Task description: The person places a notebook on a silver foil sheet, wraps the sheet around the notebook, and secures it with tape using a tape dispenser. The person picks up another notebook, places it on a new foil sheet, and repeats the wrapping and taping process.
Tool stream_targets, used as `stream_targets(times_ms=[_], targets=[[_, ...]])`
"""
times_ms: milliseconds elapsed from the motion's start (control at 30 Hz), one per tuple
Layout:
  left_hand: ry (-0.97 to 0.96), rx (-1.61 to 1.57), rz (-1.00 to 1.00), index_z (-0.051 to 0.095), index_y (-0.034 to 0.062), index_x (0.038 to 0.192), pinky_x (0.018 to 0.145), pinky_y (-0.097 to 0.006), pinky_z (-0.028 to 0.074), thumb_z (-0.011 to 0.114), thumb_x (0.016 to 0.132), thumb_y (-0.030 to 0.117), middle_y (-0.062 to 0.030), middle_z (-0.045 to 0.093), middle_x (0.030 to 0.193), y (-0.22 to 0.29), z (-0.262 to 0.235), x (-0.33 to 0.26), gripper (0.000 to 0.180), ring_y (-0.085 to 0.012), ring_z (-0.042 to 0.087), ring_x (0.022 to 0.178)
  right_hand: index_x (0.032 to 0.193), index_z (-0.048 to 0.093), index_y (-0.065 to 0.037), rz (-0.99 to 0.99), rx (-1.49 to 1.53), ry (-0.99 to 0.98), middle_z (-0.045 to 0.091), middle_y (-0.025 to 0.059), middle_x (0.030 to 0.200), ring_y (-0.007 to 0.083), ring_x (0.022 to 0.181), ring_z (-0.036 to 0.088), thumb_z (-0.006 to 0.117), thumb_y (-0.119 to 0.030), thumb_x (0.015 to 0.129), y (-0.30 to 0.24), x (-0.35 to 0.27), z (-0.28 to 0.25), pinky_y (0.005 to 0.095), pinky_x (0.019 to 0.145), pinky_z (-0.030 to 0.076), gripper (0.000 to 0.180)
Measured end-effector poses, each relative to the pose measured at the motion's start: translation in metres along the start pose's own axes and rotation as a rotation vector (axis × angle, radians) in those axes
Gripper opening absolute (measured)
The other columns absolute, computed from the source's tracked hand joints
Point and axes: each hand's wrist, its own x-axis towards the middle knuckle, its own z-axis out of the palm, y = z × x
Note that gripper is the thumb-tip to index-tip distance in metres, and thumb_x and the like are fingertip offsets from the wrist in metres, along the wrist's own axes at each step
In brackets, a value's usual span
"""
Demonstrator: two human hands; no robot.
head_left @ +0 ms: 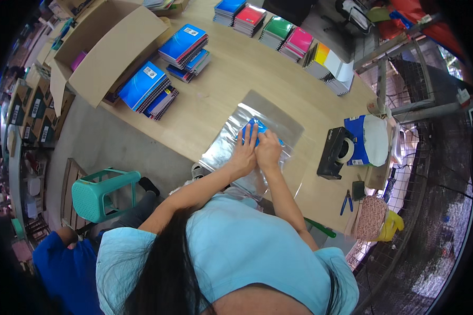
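Note:
Clear plastic sheets or bags [223, 144] lie on the wooden table in front of me, shiny and partly overlapping. On them rests a blue item [255, 124], perhaps a notebook, mostly covered by my hands. My left hand [243, 156] presses flat on it with the fingers stretched out and somewhat apart. Close against it on the right, my right hand [268, 151] has its fingers curled down at the blue item's edge. Whatever those fingers may pinch is hidden beneath them.
Stacks of blue notebooks [144, 84] stand left beside an open cardboard box [118, 52]. Coloured spiral notebooks [276, 29] line the far edge. At right are a black tape dispenser [332, 152] and pliers [347, 202]. A green stool [92, 197] and another person's blue sleeve [58, 262] are lower left.

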Motion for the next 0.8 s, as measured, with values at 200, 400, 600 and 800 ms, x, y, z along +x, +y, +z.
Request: stream_targets(times_ms=[200,400,600,800], targets=[[-0.468,-0.132,0.022,0.052,0.0018,0.135,0.116,-0.065,0.011,0.06,0.08,0.007,-0.0307,0.023,0.156,-0.012,-0.085,-0.006,0.056,-0.0518,0.015,0.146,0.108,0.063,0.0,0.005,-0.064,-0.169,0.059,0.0134,0.104,0.0329,0.097,0.058,0.068,-0.016,0.076,-0.011,-0.017,-0.021,0.0435,0.081,0.051,0.036],[0.051,-0.208,0.248,0.053,0.0075,0.13,0.118,-0.059,0.017,0.061,0.079,0.003,-0.0078,0.049,0.145,-0.044,-0.072,-0.011,0.052,-0.031,0.04,0.14,0.128,0.053,0.005,0.002,-0.055,-0.12,0.055,0.0203,0.116,0.0378,0.104,0.054,0.073,-0.011,0.073,-0.017,-0.038,-0.001,0.0463,0.09,0.048,0.061],[-0.151,-0.058,0.29,0.043,0.0061,0.143,0.118,-0.058,0.019,0.057,0.087,0.008,-0.0112,0.049,0.145,-0.051,-0.052,0.006,0.058,-0.0282,0.042,0.139,0.116,0.063,0.002,0.016,-0.053,0.064,0.059,0.0162,0.11,0.0351,0.102,0.057,0.078,-0.014,0.07,-0.015,-0.051,0.002,0.0424,0.085,0.051,0.051],[-0.16,0.031,0.237,0.043,0.0324,0.148,0.115,-0.064,0.017,0.055,0.088,0.006,-0.0101,0.04,0.153,-0.037,-0.048,-0.001,0.067,-0.035,0.036,0.142,0.104,0.07,-0.003,0.215,0.244,0.104,0.064,0.0142,0.106,0.0326,0.101,0.061,0.079,-0.012,0.072,-0.001,-0.067,-0.023,0.0395,0.087,0.052,0.034]])
